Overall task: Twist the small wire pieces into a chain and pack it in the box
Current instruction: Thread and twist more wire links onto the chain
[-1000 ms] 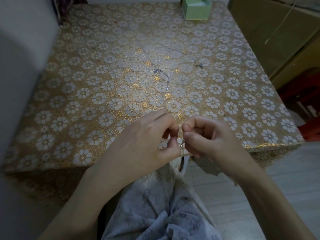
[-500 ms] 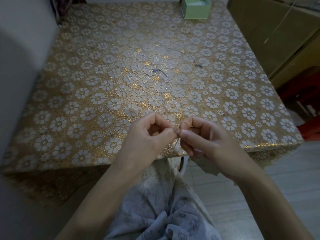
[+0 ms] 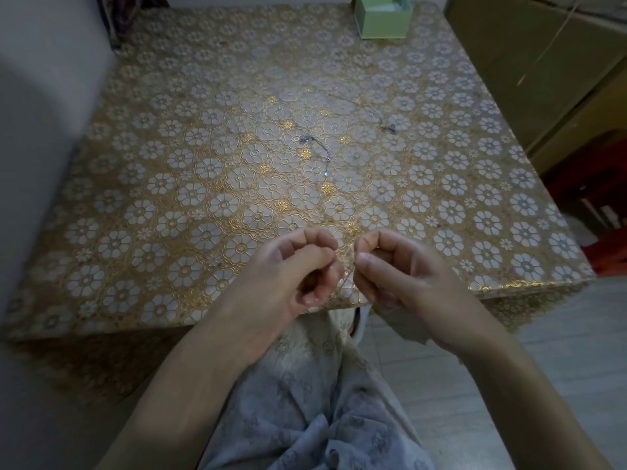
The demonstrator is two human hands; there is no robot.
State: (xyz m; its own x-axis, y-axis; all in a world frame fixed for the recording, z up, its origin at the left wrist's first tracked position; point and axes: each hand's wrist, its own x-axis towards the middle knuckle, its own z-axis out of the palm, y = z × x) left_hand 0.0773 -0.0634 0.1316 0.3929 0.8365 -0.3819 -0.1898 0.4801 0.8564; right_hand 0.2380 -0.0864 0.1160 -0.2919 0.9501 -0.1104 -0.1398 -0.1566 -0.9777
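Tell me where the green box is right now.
In the head view, the green box stands at the table's far edge, right of centre, well beyond both hands and the wire pieces lying mid-table.

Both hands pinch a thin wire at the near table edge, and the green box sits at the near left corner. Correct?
Not quite. The head view shows the green box at the table's far edge, right of centre. The left hand and right hand do pinch the thin wire at the near edge.

hands [image 3: 342,266] have drawn slightly apart, wire [image 3: 346,278] between them
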